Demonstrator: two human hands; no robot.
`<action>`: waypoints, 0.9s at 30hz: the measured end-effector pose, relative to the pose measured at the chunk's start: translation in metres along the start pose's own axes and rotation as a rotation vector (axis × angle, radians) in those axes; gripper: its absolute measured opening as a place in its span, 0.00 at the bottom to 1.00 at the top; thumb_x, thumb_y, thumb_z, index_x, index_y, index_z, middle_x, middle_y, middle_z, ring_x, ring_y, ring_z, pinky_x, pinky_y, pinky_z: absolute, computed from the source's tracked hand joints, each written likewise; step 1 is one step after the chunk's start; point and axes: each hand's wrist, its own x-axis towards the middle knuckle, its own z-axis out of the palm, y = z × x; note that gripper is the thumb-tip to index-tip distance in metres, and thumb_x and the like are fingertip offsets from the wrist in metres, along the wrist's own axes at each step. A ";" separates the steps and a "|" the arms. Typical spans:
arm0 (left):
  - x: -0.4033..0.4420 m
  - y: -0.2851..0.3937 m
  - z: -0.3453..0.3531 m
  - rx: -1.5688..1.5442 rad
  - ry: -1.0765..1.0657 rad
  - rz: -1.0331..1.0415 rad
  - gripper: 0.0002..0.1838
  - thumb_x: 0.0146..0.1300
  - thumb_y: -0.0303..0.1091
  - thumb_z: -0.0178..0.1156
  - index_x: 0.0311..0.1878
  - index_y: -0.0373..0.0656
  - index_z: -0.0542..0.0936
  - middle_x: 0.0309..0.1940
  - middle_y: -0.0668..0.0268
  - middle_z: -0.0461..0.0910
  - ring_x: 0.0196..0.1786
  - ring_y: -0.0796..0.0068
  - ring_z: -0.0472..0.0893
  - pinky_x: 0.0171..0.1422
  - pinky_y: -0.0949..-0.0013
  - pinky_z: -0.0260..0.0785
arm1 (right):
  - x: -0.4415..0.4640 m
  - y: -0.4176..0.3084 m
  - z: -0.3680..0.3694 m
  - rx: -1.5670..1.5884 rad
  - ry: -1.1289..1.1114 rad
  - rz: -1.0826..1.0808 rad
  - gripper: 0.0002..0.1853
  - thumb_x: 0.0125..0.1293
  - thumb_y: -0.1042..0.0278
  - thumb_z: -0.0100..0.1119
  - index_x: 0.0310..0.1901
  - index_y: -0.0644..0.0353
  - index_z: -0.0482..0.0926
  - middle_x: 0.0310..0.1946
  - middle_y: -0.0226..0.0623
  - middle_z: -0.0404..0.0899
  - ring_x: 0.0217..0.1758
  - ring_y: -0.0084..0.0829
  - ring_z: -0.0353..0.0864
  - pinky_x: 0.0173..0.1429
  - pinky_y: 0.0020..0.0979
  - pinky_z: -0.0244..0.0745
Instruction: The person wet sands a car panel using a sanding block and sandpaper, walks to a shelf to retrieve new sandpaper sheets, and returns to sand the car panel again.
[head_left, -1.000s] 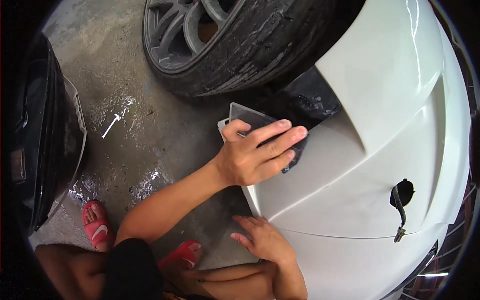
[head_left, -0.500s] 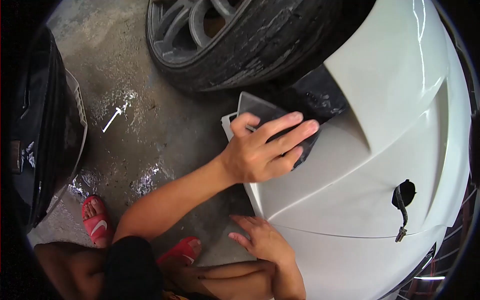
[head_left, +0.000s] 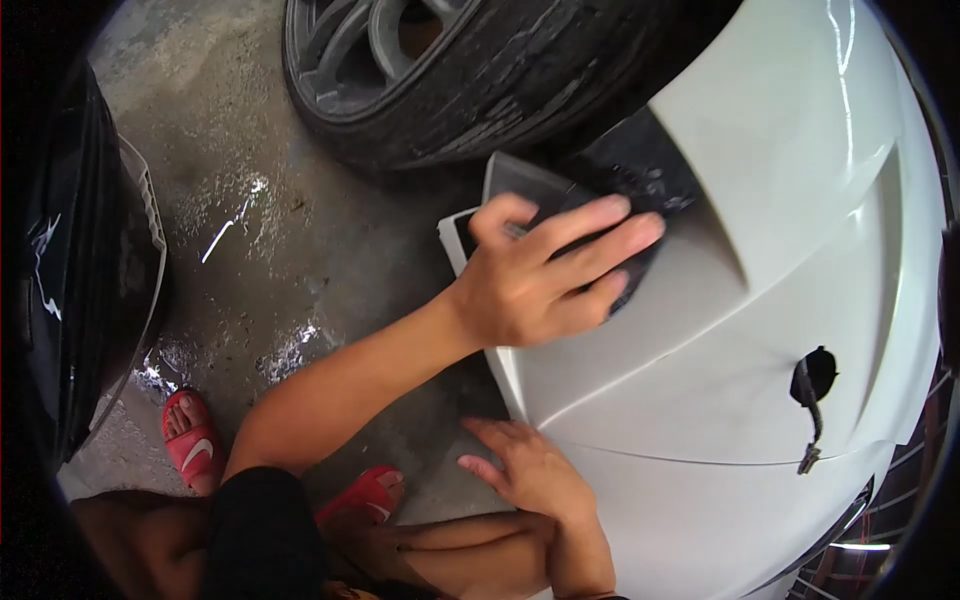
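Note:
My left hand (head_left: 545, 270) reaches across from the left with its fingers stretched over a dark grey flat sheet (head_left: 525, 180). It presses the sheet against the corner of a white car bumper (head_left: 690, 390), near the wheel arch. The sheet's corner sticks out beyond the knuckles, and more dark material shows under the fingertips; my thumb is hidden. Lower down, my right hand (head_left: 535, 470) has its fingers loosely spread beside the bumper's lower edge. Nothing is in it, and whether it touches the bumper I cannot tell.
A tyre on a grey wheel (head_left: 480, 90) stands just above the bumper corner. At left is a glossy black part (head_left: 90, 270). The concrete floor (head_left: 350, 230) has wet patches. A short cable (head_left: 810, 420) hangs from a round hole in the bumper.
My left hand and the dark grey sheet have slid upward and slightly right along the bumper corner. The right hand has hardly moved; the whole view has shifted a little.

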 end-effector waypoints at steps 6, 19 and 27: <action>0.020 0.006 -0.011 -0.083 -0.095 -0.050 0.13 0.62 0.33 0.67 0.27 0.55 0.71 0.61 0.72 0.86 0.64 0.74 0.81 0.59 0.57 0.54 | 0.005 0.003 0.004 -0.110 0.056 -0.060 0.26 0.75 0.49 0.58 0.63 0.62 0.79 0.56 0.50 0.84 0.59 0.54 0.82 0.64 0.51 0.76; -0.009 0.008 -0.022 -0.099 -0.068 -0.068 0.13 0.63 0.33 0.67 0.28 0.54 0.70 0.58 0.70 0.88 0.62 0.73 0.82 0.58 0.58 0.53 | 0.007 -0.005 -0.004 -0.051 -0.004 -0.010 0.27 0.76 0.48 0.58 0.64 0.62 0.78 0.57 0.48 0.84 0.60 0.53 0.81 0.67 0.50 0.73; -0.009 0.005 -0.029 -0.130 -0.125 -0.059 0.06 0.64 0.34 0.65 0.37 0.54 0.75 0.62 0.66 0.86 0.62 0.70 0.83 0.59 0.55 0.53 | 0.008 -0.002 -0.007 0.008 0.022 -0.058 0.26 0.75 0.50 0.60 0.64 0.61 0.78 0.55 0.48 0.84 0.59 0.52 0.81 0.66 0.48 0.74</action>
